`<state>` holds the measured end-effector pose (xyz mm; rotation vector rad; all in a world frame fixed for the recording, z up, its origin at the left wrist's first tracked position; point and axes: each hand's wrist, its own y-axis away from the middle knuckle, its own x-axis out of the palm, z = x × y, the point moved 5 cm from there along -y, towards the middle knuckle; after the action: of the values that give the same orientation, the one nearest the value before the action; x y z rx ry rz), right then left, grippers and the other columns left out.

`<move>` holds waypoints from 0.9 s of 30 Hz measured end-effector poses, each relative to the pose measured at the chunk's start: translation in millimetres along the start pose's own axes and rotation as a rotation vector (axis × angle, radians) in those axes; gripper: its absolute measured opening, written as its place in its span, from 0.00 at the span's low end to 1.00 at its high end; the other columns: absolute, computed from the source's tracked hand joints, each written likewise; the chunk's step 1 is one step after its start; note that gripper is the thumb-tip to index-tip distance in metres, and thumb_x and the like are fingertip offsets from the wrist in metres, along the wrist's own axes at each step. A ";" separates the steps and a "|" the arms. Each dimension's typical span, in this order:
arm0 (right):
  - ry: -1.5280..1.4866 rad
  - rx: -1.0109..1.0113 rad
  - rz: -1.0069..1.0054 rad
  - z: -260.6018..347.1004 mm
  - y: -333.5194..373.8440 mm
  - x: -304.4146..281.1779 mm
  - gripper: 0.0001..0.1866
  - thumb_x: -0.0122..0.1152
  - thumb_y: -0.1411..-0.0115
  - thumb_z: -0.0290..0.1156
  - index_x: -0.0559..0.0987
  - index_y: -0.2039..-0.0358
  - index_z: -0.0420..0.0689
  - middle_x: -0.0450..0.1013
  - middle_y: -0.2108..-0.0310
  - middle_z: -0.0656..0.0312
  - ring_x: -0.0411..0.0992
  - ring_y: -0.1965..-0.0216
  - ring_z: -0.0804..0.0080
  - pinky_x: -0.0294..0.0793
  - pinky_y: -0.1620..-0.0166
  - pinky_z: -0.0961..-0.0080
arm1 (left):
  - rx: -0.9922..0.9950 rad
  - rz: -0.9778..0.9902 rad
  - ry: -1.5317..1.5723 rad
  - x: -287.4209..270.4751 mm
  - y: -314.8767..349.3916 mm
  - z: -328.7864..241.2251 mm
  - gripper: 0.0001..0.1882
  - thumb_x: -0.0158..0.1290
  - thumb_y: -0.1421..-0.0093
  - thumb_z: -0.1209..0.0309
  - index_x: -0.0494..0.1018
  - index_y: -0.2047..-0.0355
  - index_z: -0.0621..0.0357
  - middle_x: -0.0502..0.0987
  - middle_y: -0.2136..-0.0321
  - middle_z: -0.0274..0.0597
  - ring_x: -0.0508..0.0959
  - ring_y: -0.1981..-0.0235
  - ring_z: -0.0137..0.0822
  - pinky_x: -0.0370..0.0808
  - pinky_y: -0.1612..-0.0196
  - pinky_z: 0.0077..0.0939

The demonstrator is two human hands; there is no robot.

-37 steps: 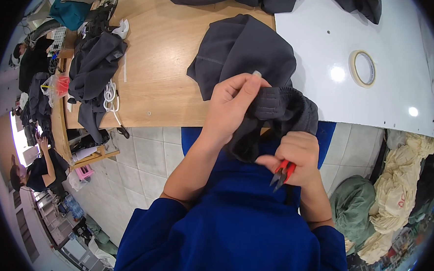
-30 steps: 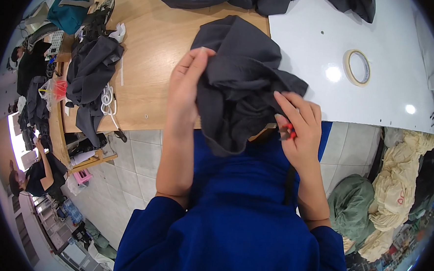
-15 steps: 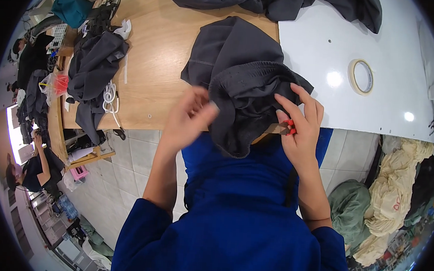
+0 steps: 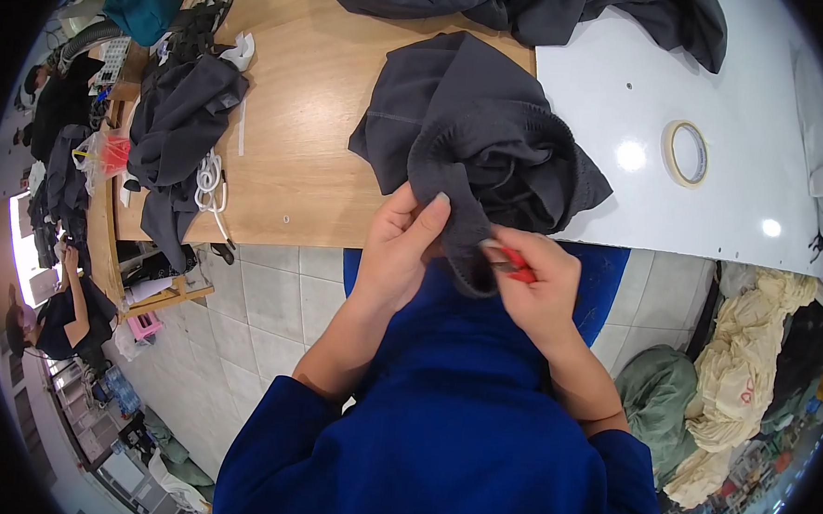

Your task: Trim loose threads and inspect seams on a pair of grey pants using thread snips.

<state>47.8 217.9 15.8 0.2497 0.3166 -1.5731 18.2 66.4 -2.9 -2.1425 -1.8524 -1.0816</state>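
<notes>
A dark grey garment (image 4: pixel 462 87) lies bunched at the table's front edge, its gathered elastic waistband (image 4: pixel 461 199) turned toward me and hanging slightly over the edge. My left hand (image 4: pixel 395 251) pinches the band at its left side, thumb on top. In my right hand (image 4: pixel 542 287) are small red-handled thread snips (image 4: pixel 515 262), closed in by the fingers. Their metal tip is against the band or just beside it; I cannot tell which. The right fingertips also rest at the cloth.
More dark cloth (image 4: pixel 527 7) lies along the far side. On the white tabletop to the right is a tape roll (image 4: pixel 685 153). At left are a dark garment (image 4: pixel 182 115) and a coiled white cord (image 4: pixel 210 186). Cream cloth bundles (image 4: pixel 745 368) sit low right. A person (image 4: pixel 70 295) works far left.
My left hand has come in and taken hold of the waistband. The right hand has moved left and down, bringing the snips to the band. The garment has shifted slightly right.
</notes>
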 end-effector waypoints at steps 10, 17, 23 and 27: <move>-0.439 0.126 -0.672 -41.2 -9.2 -94.0 0.05 0.49 0.38 0.22 0.75 0.65 0.38 0.60 0.81 0.72 0.57 0.78 0.86 0.59 0.72 0.89 | 0.028 -0.015 0.206 -9.3 -12.4 -43.2 0.23 0.38 0.34 0.65 0.56 0.42 0.63 0.66 0.47 0.44 0.68 0.47 0.35 0.65 0.44 0.29; 0.120 0.089 -0.286 -8.0 -57.3 -62.8 0.22 0.59 0.45 0.35 0.72 0.49 0.48 0.67 0.80 0.65 0.67 0.77 0.73 0.69 0.69 0.79 | 0.117 0.105 0.006 14.6 -10.6 -74.4 0.28 0.46 0.42 0.76 0.53 0.41 0.62 0.68 0.52 0.42 0.70 0.51 0.33 0.66 0.47 0.26; 0.556 0.051 -0.053 -33.5 -126.8 -83.2 0.11 0.57 0.59 0.32 0.80 0.72 0.46 0.75 0.76 0.52 0.75 0.71 0.55 0.73 0.65 0.68 | 0.585 0.377 -1.200 30.3 -2.8 -165.0 0.23 0.46 0.57 0.88 0.71 0.58 0.64 0.71 0.59 0.42 0.72 0.58 0.33 0.69 0.52 0.25; 0.079 -0.472 -0.568 113.0 -144.7 -193.2 0.09 0.51 0.47 0.21 0.79 0.68 0.41 0.67 0.83 0.73 0.59 0.82 0.91 0.58 0.77 0.91 | 1.447 -0.272 -1.016 74.7 7.5 -286.5 0.16 0.40 0.58 0.90 0.74 0.73 0.62 0.72 0.70 0.46 0.72 0.59 0.41 0.70 0.59 0.34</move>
<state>-87.0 360.7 195.9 -0.1637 0.8630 -1.9857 -99.7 -20.7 254.5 -1.4012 -2.0336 1.3319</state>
